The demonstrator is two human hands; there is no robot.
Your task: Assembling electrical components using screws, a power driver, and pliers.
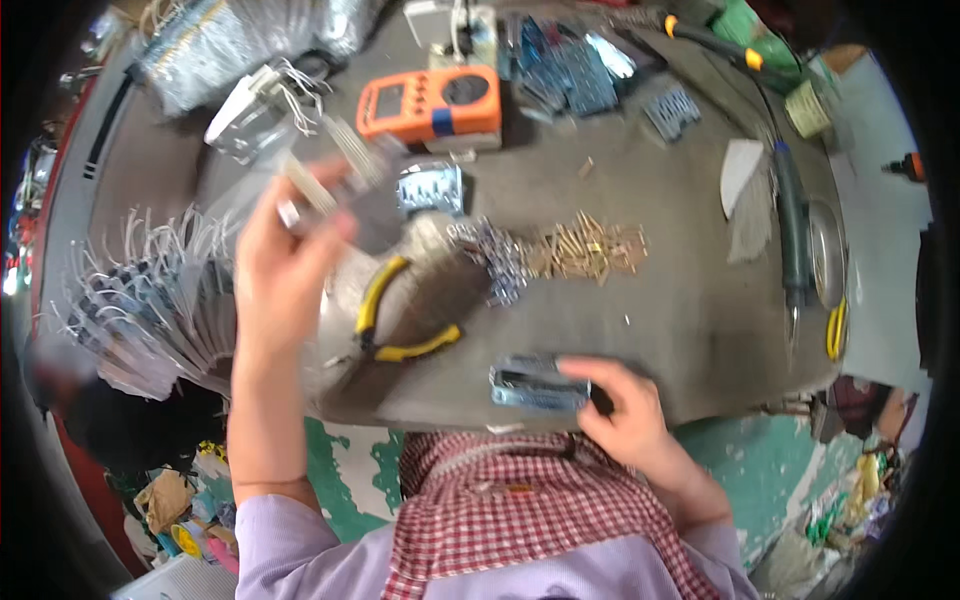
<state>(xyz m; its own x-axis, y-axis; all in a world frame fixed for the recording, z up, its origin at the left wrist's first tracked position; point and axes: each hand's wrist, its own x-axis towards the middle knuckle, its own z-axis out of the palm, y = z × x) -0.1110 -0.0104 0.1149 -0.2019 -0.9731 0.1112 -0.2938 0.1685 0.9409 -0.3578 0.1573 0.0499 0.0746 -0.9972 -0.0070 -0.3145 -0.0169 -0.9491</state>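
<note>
Raised over the left part of the table, my left hand [290, 240] is closed around a pale strip-like piece [312, 188], smeared by motion; I cannot make out its exact kind. At the table's near edge, the thumb and fingers of my right hand [630, 415] grip one end of a blue-grey rectangular frame [540, 396] with a dark hollow middle. Between the two hands lie pliers [372, 310] with yellow-and-black handles, spread apart. Beyond them are a pile of small silvery metal parts [495, 260] and a heap of brass-coloured pins [590, 248].
An orange multimeter [430, 108] lies at the back, near a small blue-grey plate [430, 188] and stacked blue-grey plates [575, 75]. Wired flat pieces [160, 310] fan out at the left edge. A soldering iron [793, 230] with its cable lies at the right.
</note>
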